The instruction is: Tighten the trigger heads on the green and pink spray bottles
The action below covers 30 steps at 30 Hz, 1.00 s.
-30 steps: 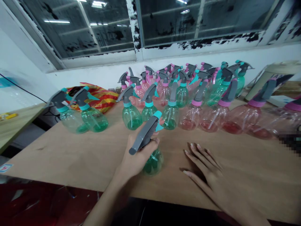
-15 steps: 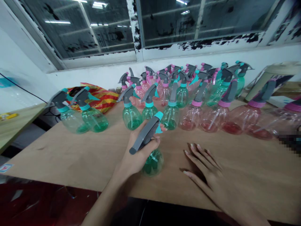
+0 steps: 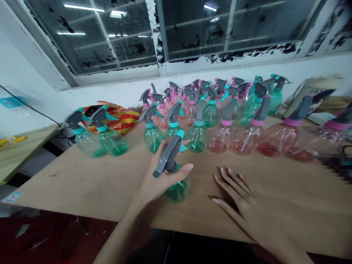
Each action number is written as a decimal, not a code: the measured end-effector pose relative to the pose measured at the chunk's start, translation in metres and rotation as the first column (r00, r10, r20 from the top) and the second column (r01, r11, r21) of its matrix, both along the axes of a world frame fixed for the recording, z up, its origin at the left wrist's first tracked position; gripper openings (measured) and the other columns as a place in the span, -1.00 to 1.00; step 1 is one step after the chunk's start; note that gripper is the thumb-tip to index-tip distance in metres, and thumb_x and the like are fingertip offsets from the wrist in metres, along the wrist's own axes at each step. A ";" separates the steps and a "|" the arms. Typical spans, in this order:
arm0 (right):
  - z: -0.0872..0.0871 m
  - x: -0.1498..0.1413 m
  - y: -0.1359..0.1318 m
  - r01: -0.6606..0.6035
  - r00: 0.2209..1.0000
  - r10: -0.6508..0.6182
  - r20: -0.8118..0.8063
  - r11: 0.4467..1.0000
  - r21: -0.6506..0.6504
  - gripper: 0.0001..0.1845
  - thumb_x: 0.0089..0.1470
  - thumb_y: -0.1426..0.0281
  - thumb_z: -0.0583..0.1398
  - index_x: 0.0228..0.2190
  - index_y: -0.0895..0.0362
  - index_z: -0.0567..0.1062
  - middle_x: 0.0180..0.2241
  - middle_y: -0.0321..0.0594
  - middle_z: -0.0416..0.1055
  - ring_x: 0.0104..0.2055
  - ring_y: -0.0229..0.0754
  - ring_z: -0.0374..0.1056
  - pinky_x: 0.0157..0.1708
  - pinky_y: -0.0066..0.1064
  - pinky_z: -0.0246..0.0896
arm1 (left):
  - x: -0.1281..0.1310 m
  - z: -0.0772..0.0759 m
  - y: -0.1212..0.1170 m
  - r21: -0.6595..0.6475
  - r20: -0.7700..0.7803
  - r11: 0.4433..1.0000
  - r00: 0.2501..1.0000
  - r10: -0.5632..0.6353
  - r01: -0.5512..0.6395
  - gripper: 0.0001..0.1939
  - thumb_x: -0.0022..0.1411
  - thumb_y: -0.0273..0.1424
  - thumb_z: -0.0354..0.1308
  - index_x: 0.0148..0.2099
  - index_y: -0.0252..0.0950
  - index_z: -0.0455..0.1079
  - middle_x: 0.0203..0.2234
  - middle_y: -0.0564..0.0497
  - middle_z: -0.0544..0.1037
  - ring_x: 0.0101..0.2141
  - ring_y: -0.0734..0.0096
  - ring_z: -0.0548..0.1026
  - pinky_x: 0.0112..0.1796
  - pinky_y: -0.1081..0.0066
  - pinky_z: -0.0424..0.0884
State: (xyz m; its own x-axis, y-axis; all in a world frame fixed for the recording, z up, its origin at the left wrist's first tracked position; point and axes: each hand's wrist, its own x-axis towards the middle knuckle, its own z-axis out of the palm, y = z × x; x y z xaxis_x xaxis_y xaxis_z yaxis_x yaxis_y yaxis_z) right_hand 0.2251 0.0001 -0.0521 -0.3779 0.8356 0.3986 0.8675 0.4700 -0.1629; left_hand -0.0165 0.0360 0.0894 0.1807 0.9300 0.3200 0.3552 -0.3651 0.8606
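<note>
A green spray bottle with a grey and turquoise trigger head stands upright on the table near the front edge. Around its neck is my left hand, loosely opened. The thumb stretches out to the right in front of the bottle, while the other fingers are partly hidden behind the spray head. To the right, my right hand rests flat on the wood, fingers spread and holding nothing. Behind the hands runs a row of similar bottles, including a green one and a pink one, each with some coloured liquid-like tint low inside.
Two green bottles stand apart at the left, before a red and yellow striped bag. More pink and green bottles crowd against the wall. A beige bag is at the back right. The wooden table ends at a front edge.
My left thumb has come away from the bottle's neck and straightened to the right. The bottle stays in about the same place. My right hand has hardly moved.
</note>
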 end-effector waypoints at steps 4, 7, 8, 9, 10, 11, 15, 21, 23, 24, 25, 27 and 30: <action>0.000 -0.002 0.001 0.002 1.000 -0.002 -0.022 1.000 0.006 -0.35 0.23 0.04 0.04 0.23 0.11 0.25 0.31 -0.13 0.09 0.35 0.02 -0.02 0.28 0.05 -0.03 | -0.005 -0.002 -0.001 0.016 -0.011 0.999 0.999 0.037 -0.037 -0.31 -0.01 -0.31 0.37 0.16 -0.12 0.20 0.08 -0.10 0.46 0.05 0.08 0.46 0.03 0.14 0.41; -0.001 -0.002 0.002 0.006 1.000 -0.006 -0.020 1.000 0.012 -0.35 0.23 0.03 0.04 0.23 0.10 0.25 0.31 -0.15 0.09 0.35 0.02 0.00 0.28 0.05 -0.03 | -0.014 -0.009 -0.003 0.002 -0.055 0.999 0.998 0.034 -0.034 -0.27 0.01 -0.23 0.35 0.21 -0.08 0.17 0.09 -0.09 0.43 0.04 0.04 0.44 0.02 0.09 0.41; -0.002 -0.002 0.002 0.007 1.000 -0.007 -0.015 1.000 0.014 -0.34 0.22 0.02 0.03 0.22 0.10 0.25 0.31 -0.15 0.10 0.34 0.02 0.01 0.28 0.05 -0.03 | -0.017 -0.012 -0.005 -0.002 -0.073 1.000 0.997 0.027 -0.027 -0.27 0.03 -0.20 0.33 0.22 -0.07 0.15 0.10 -0.08 0.43 0.04 0.03 0.44 0.01 0.07 0.41; -0.003 -0.002 0.002 0.009 1.000 -0.009 -0.010 1.000 0.014 -0.33 0.22 0.01 0.03 0.22 0.10 0.25 0.31 -0.15 0.10 0.34 0.02 0.01 0.28 0.05 -0.03 | -0.021 -0.015 -0.007 -0.005 -0.100 1.000 0.995 0.026 -0.026 -0.26 0.04 -0.18 0.31 0.24 -0.06 0.13 0.10 -0.08 0.43 0.03 0.02 0.44 0.01 0.05 0.41; -0.004 -0.002 0.002 0.010 1.000 -0.009 -0.006 1.000 0.012 -0.33 0.22 0.00 0.02 0.23 0.10 0.25 0.31 -0.16 0.09 0.34 0.02 0.01 0.28 0.05 -0.03 | -0.024 -0.019 -0.009 -0.009 -0.138 0.999 0.990 0.037 -0.039 -0.25 0.05 -0.17 0.30 0.25 -0.07 0.12 0.08 -0.08 0.44 0.03 0.02 0.45 0.01 0.03 0.41; -0.004 -0.001 0.002 0.011 1.000 -0.011 -0.005 1.000 0.010 -0.32 0.22 -0.01 0.02 0.23 0.10 0.25 0.31 -0.16 0.09 0.34 0.02 0.01 0.29 0.05 -0.03 | -0.027 -0.023 -0.012 -0.011 -0.178 0.998 0.982 0.057 -0.060 -0.24 0.04 -0.15 0.31 0.25 -0.09 0.12 0.06 -0.09 0.46 0.02 0.01 0.46 0.00 0.01 0.41; -0.006 0.001 0.003 0.009 1.000 -0.009 -0.003 1.000 -0.004 -0.32 0.23 -0.02 -0.01 0.23 0.09 0.24 0.31 -0.18 0.08 0.35 0.01 -0.01 0.29 0.04 -0.03 | -0.036 -0.034 -0.023 0.026 -0.296 0.994 0.949 0.111 -0.109 -0.41 0.12 -0.10 0.27 0.14 -0.14 0.26 -0.03 -0.07 0.52 -0.02 0.04 0.48 -0.01 0.03 0.41; -0.015 0.006 0.005 -0.014 1.000 0.013 0.027 1.000 0.011 -0.32 0.24 -0.01 -0.05 0.25 0.09 0.20 0.31 -0.20 0.08 0.35 0.03 -0.01 0.27 0.07 -0.02 | -0.060 -0.032 -0.036 0.137 -0.398 0.981 0.900 0.179 -0.135 -0.49 0.21 -0.10 0.21 0.17 -0.11 0.29 -0.06 -0.04 0.54 -0.02 0.09 0.49 -0.01 0.09 0.42; -0.024 0.010 0.006 -0.021 1.000 0.021 0.020 0.999 0.028 -0.31 0.23 0.00 -0.04 0.26 0.08 0.19 0.31 -0.20 0.09 0.34 0.05 0.00 0.28 0.09 -0.04 | -0.076 -0.031 -0.036 0.189 -0.426 0.965 0.871 0.246 -0.181 -0.48 0.22 -0.09 0.21 0.17 -0.11 0.29 -0.05 -0.05 0.52 -0.04 0.10 0.49 -0.02 0.10 0.43; -0.029 0.013 0.007 -0.030 1.000 0.029 0.010 0.999 0.036 -0.32 0.23 0.01 -0.03 0.26 0.07 0.19 0.30 -0.21 0.11 0.34 0.06 0.00 0.28 0.10 -0.05 | -0.086 -0.032 -0.033 0.226 -0.432 0.949 0.851 0.300 -0.220 -0.49 0.22 -0.07 0.20 0.15 -0.12 0.31 -0.06 -0.06 0.51 -0.06 0.10 0.50 -0.04 0.10 0.44; -0.035 0.017 0.008 -0.051 0.999 0.051 -0.002 0.998 0.038 -0.34 0.22 0.03 -0.03 0.25 0.04 0.21 0.29 -0.23 0.12 0.34 0.07 0.01 0.28 0.10 -0.06 | -0.097 -0.033 -0.030 0.252 -0.446 0.935 0.827 0.342 -0.250 -0.51 0.22 -0.06 0.18 0.12 -0.13 0.34 -0.08 -0.06 0.50 -0.09 0.12 0.51 -0.06 0.11 0.45; -0.045 0.026 0.010 -0.099 0.995 0.099 -0.020 0.995 0.032 -0.42 0.22 0.09 -0.02 0.22 -0.06 0.26 0.28 -0.31 0.16 0.33 0.08 0.02 0.28 0.12 -0.05 | -0.117 -0.036 -0.018 0.319 -0.457 0.896 0.777 0.432 -0.310 -0.56 0.22 -0.01 0.16 0.01 -0.18 0.41 -0.12 -0.08 0.49 -0.12 0.13 0.50 -0.09 0.11 0.46; -0.051 0.038 0.015 -0.171 0.985 0.171 -0.036 0.985 -0.012 -0.47 0.17 0.12 0.02 0.16 -0.15 0.34 0.23 -0.38 0.24 0.31 0.10 0.08 0.26 0.09 0.02 | -0.143 -0.038 0.008 0.414 -0.474 0.848 0.717 0.511 -0.331 -0.54 0.21 0.03 0.13 -0.08 -0.22 0.45 -0.22 -0.06 0.47 -0.17 0.16 0.51 -0.15 0.18 0.48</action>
